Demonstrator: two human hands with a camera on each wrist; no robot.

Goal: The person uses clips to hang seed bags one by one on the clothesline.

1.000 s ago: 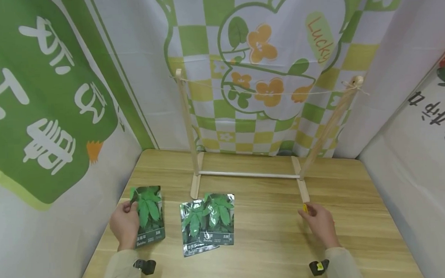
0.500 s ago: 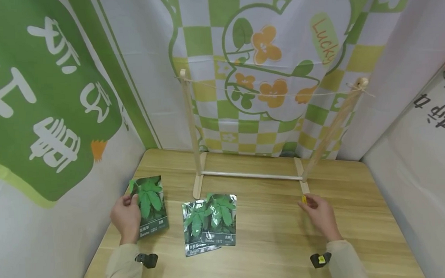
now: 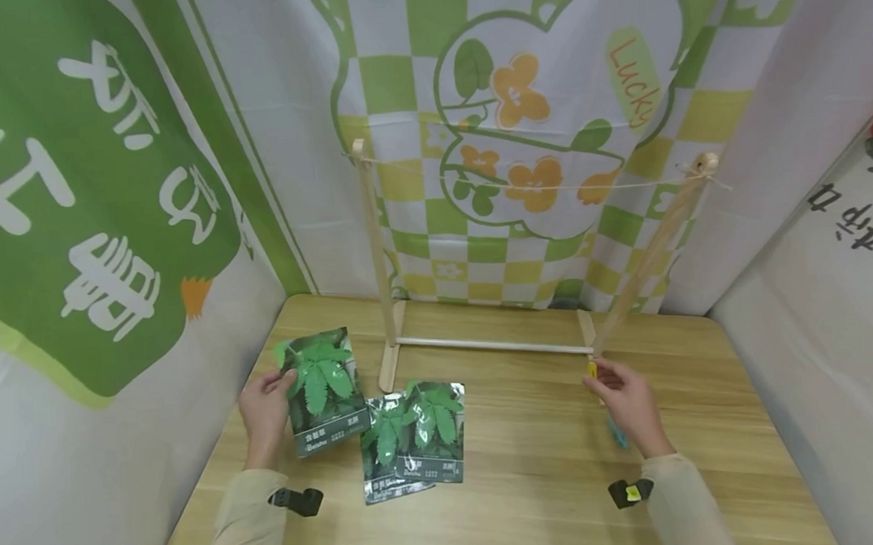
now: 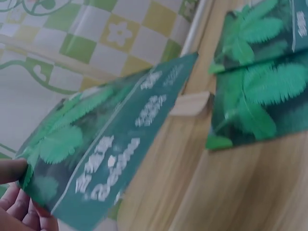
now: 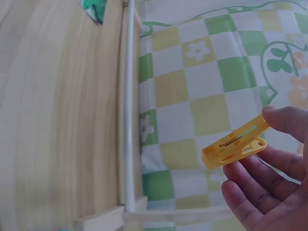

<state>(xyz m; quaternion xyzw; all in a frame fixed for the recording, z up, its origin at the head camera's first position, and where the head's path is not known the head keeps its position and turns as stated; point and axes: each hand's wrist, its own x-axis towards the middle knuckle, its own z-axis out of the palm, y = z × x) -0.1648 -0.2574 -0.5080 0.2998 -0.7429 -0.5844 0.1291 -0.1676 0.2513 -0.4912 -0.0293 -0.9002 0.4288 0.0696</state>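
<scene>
My left hand (image 3: pixel 265 414) pinches a green seed packet (image 3: pixel 326 391) by its left edge. The packet, printed with a fern-like leaf, hangs tilted above the table, thumb on its front in the left wrist view. Two similar packets, a left one (image 3: pixel 377 462) and a right one (image 3: pixel 432 427), lie overlapped on the table. My right hand (image 3: pixel 632 406) pinches a yellow clothespin (image 5: pixel 236 147) by its handle end, between thumb and fingers. It is held near the right foot of a wooden stand (image 3: pixel 377 251). A thin string (image 3: pixel 521 189) is tied across the stand's two post tops.
A pale rod (image 3: pixel 491 346) joins the stand's feet low down. Beside my right hand, a small teal object (image 3: pixel 617 434) lies on the wooden table (image 3: pixel 520 513), partly hidden. Printed cloth (image 3: pixel 399 87) hangs behind the stand, and more cloth closes in both sides.
My left hand has lifted the packet and moved it right and away from me, tilting it. My right hand has moved slightly forward with the clothespin, and the teal object has come into view.
</scene>
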